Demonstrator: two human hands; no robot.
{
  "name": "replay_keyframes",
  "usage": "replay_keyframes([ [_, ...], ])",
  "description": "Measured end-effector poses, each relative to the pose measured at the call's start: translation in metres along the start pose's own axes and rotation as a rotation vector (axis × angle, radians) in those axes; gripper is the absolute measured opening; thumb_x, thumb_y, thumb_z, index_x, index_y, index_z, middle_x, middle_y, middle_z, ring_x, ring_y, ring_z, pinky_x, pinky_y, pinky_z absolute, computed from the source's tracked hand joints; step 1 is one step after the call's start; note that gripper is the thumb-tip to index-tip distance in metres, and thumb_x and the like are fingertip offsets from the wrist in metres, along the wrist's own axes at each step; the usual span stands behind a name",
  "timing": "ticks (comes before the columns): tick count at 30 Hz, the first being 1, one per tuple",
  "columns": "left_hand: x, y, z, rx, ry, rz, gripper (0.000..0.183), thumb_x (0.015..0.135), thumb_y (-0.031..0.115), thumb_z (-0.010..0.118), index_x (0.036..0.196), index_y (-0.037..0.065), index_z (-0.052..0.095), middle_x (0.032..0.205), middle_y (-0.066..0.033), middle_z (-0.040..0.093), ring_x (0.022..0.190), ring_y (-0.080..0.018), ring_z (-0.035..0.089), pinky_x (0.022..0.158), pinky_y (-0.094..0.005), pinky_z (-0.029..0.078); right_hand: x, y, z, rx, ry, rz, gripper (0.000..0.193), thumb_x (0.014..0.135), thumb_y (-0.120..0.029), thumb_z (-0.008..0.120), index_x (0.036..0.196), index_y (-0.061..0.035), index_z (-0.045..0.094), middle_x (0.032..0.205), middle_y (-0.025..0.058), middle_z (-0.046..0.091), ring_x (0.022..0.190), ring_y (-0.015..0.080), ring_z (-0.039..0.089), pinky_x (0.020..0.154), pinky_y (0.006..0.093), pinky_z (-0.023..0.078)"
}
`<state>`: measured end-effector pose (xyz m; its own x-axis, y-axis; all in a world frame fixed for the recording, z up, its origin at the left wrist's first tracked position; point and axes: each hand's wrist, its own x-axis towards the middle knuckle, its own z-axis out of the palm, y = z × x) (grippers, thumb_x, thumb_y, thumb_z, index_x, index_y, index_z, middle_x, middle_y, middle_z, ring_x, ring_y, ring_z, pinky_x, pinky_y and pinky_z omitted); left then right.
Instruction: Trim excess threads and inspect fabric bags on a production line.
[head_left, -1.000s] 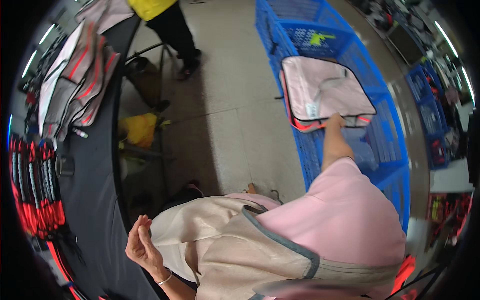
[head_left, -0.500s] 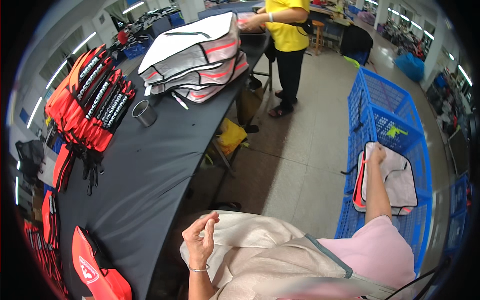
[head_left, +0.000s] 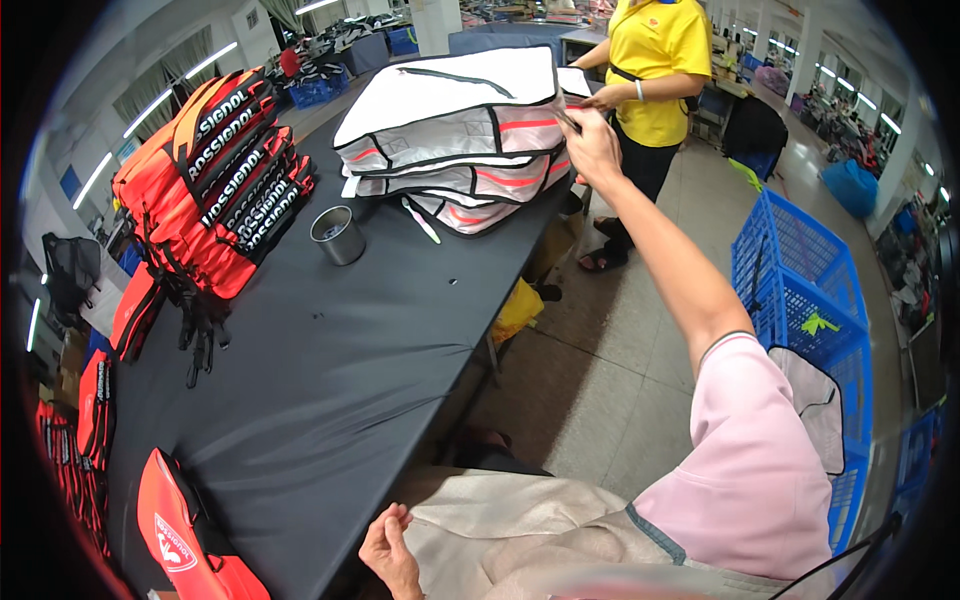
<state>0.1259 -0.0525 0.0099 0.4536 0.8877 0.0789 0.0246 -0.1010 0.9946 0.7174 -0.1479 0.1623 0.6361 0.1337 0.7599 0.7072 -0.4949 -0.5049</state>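
Three or so pale bags, trimmed in black and striped with orange, are piled on the far part of the black tabletop. The top bag is laid flat, its long front edge stretched from left to right and slanted a little away at the right end. That right end is met by the right hand, so the pile is found just to the left of its fingers. The thumb and fingers are bent in at the corner, and something thin and dark is seen by their tips; whether it is pinched, or the bag is touched, cannot be told. The left hand is held low by the near edge of the tabletop, well apart from the pile. Its fingers are curled close together, and nothing is seen in them. Behind the pile's right end, a co-worker in yellow is seen. Near the pile's left front, a metal cup is stood upright, and red bags are heaped farther left. Off to the right, another pale bag is seen in a blue crate.
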Motion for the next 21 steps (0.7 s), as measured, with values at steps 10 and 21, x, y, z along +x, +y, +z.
replay_keyframes([
  [10,-0.008,0.001,-0.046,0.157,0.303,-0.220,0.025,0.097,0.011,0.057,0.110,-0.008,0.065,0.100,-0.0171,0.070,0.085,-0.0202,0.068,0.079,-0.0306,0.056,0.055,0.013,0.077,-0.416,-0.184,-0.088,0.032,0.082,-0.031,0.069,0.111,-0.0179,0.069,0.106,0.0137,0.068,0.099,0.0357,0.065,0.086,0.0464,0.051],
  [21,0.002,-0.012,-0.048,0.118,0.239,-0.168,0.024,0.097,0.011,0.057,0.111,-0.007,0.066,0.101,-0.0174,0.070,0.087,-0.0212,0.068,0.081,-0.0308,0.056,0.113,-0.055,0.048,-0.420,0.249,-0.393,0.017,0.083,-0.023,0.058,0.094,-0.0124,0.067,0.096,0.0141,0.067,0.092,0.0361,0.064,0.077,0.0497,0.050],
])
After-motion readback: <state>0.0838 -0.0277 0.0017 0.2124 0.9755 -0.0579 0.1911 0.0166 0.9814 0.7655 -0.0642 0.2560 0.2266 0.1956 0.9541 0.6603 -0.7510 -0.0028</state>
